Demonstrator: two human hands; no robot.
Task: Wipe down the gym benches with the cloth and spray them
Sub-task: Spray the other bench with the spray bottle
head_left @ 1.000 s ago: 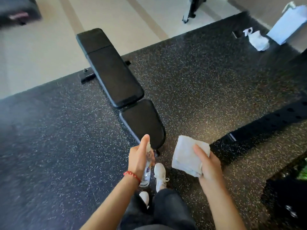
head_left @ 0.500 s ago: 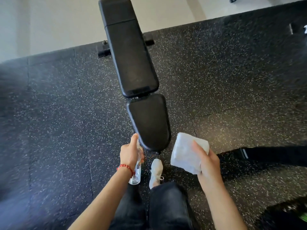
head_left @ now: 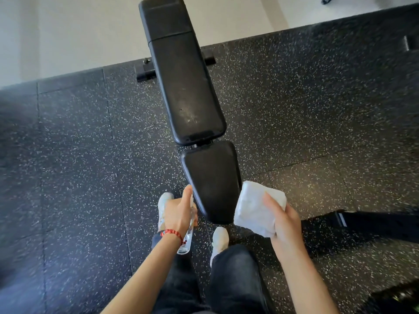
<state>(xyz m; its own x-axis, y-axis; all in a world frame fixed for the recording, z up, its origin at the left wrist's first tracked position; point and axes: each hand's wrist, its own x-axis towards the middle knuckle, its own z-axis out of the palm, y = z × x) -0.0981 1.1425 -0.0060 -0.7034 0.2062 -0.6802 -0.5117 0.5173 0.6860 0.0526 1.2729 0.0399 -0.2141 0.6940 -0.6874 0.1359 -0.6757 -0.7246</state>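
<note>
A: What carries it all?

B: The floor [head_left: 317, 109], dark speckled rubber matting that ends at a straight far edge, with pale flooring beyond. On it stands the bench [head_left: 186, 87], black and padded, its long back pad running away from the person and its seat pad [head_left: 213, 177] nearest them. The bar of the bench's foot lies close to the matting's far edge.

B: A second ago the bench lay slanted across the upper left of the view. Now it runs almost straight up the middle, with the seat's near end between the two hands. The person has stepped up and squared off to it.

A: And the hands?

B: The right hand [head_left: 285, 223] grips a folded white cloth [head_left: 254, 207], thumb across its top, just beside the seat's right edge; whether cloth and pad touch cannot be told. The left hand [head_left: 179, 214] is wrapped round a clear spray bottle [head_left: 187, 236], one finger up over its top, close by the seat's left edge. The grip on both matches what it was a second ago.

A: What does that mean for the job?

B: Probably that the approach is over and the cleaning of this bench is about to start. The back pad shows dull smudges near its lower end. No wet sheen shows on the seat, so spraying likely comes first, then the cloth.

A: Smaller things?

B: White shoes [head_left: 220, 239] under dark trousers, and a red bracelet [head_left: 172, 233] on the left wrist.
</note>
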